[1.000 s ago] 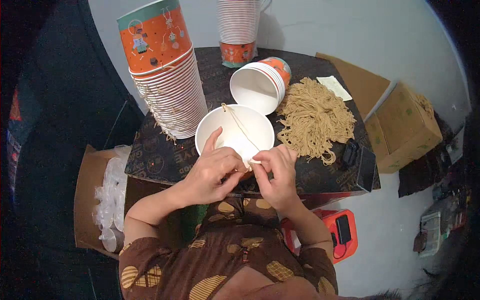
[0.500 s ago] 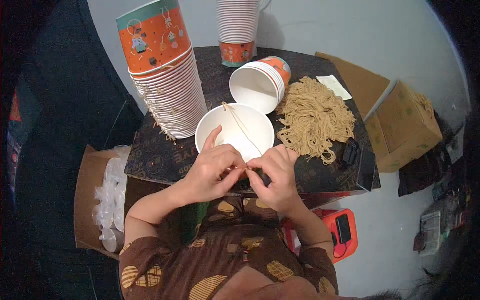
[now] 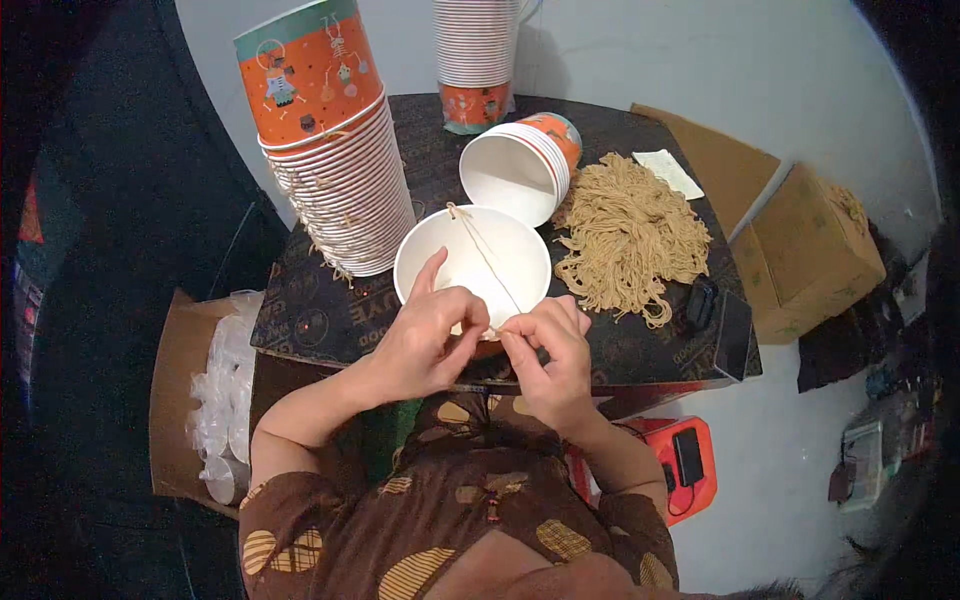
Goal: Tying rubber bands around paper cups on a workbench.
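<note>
Your right hand (image 3: 548,352) pinches the thin tan string (image 3: 489,262) at the near rim of the round white paper bucket (image 3: 440,262). Your curled left hand (image 3: 425,338), grip hidden, just moved slightly away, maybe tightening.

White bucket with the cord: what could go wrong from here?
The cord might slip where the left hand and right hand work at the near rim of the white bucket.
Sideways buckets lie right behind it; a shove could roll them.
The tall stack at left could topple if bumped.
</note>
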Motion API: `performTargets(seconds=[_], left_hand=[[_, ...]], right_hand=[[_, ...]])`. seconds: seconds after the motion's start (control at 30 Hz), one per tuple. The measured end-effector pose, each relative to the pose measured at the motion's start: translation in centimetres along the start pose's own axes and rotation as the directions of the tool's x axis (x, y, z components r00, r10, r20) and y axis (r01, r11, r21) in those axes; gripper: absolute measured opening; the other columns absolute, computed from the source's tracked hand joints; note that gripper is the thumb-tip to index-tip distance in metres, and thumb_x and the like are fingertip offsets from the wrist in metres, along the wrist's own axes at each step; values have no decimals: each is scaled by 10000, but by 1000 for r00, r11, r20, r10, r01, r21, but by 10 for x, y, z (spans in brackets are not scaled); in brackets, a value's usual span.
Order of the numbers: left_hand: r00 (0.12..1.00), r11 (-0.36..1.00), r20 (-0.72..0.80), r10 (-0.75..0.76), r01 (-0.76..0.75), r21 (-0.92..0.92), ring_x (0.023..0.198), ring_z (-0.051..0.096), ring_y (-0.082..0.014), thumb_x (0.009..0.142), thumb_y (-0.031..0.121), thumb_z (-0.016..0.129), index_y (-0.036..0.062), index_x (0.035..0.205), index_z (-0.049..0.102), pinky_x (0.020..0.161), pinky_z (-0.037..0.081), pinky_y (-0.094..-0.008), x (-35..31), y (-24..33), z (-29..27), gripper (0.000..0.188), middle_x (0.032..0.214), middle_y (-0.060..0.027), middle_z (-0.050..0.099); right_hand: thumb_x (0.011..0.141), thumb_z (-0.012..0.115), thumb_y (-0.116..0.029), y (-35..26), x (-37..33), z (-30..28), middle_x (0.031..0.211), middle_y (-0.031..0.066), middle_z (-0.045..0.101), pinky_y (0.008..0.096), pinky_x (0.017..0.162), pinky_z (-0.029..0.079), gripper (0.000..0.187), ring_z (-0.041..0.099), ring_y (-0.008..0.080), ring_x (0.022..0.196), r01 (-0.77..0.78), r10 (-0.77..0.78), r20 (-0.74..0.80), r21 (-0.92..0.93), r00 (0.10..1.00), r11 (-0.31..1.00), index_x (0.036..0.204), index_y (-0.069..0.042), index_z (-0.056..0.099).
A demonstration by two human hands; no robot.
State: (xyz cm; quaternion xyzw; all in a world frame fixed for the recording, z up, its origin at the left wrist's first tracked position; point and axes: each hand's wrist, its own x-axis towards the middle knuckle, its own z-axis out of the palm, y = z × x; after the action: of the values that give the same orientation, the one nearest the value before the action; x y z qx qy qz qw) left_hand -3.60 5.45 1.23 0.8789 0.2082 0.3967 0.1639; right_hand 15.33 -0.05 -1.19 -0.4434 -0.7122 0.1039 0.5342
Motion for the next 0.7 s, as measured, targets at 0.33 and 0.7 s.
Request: performTargets(seconds=[0.33,0.7], left_hand=[[990,989,65,123,-128,77,841,650,-216,774,-7,730,78,919,583,1172,138,-663,2,-3,2,223,861,-42,631],[979,980,99,178,-186,70,927,622,-262,726,-74,659,45,816,528,1148,119,-712,4,-3,-5,198,955,-78,595]], right_hand=[[818,733,-84,0,1,-2,772,12,555,366,812,327,77,518,215,815,-14,14,1,-2,1000,1000,863,-102,673],[863,629,-125,28,3,-13,865,94,517,456,839,322,74,468,315,903,72,-112,-150,-248,982,966,881,-82,571]])
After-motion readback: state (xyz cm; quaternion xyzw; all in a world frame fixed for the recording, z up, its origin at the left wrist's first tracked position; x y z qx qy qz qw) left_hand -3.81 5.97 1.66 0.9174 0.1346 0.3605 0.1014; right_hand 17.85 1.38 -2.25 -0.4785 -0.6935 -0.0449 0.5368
